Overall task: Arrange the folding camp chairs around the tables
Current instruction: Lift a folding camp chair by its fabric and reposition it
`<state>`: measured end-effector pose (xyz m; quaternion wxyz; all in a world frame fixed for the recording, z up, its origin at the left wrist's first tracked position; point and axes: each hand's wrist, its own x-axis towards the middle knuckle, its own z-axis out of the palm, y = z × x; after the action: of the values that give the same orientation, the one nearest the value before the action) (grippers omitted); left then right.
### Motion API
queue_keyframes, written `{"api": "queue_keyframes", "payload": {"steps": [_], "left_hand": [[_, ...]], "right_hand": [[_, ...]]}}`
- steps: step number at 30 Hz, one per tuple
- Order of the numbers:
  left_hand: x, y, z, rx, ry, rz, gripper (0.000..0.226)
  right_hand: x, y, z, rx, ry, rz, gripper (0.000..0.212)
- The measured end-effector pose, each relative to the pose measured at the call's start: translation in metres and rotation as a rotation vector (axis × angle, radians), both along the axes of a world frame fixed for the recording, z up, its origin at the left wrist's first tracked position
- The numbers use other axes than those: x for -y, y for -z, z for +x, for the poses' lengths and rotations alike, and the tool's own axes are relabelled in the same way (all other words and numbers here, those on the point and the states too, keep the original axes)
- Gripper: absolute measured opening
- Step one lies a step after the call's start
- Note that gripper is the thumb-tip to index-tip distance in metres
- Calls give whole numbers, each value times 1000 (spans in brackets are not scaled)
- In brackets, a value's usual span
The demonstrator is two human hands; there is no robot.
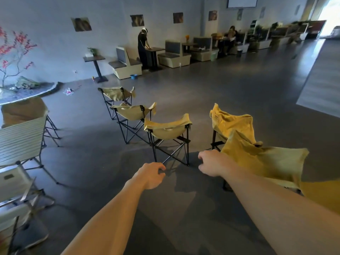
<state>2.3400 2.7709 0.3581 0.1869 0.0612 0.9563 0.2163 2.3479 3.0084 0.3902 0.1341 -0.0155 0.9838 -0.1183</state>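
**Currently: Both Hands Extending Over Open Floor**

Head view: the left hand [151,175] is hovering above bare floor [239,92], fingers loosely curled, holding nothing. The right hand [211,163] is reaching beside the nearest yellow chair [265,161]; whether its curled fingers are gripping the fabric edge cannot be told. Three camp chairs [166,132] are standing in a diagonal row ahead, near the slatted table [20,140] at the left edge. Wide floor is lying open beyond.

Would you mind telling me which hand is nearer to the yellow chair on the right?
Right. The right hand is at the yellow chair's near edge; the left hand hangs farther left, apart from it.
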Motion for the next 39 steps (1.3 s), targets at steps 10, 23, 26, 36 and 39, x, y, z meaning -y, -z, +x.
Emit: {"api": "queue_keyframes", "payload": {"steps": [10,23,26,36,39], "left_hand": [[-39,6,-260,0,-118,-37,34],[5,132,-576,112,-243,5,30],[13,156,-633,165,-247,-40,34],[19,230,-801,274,-327,-297,47],[22,264,-840,341,-301,-451,54]], "right_hand": [[-47,0,-283,7,-17,-6,41],[-6,101,-583,226,45,186,18],[3,125,-640,284,78,209,14],[-4,227,-811,449,64,273,32],[-11,262,-854,494,28,335,40]]}}
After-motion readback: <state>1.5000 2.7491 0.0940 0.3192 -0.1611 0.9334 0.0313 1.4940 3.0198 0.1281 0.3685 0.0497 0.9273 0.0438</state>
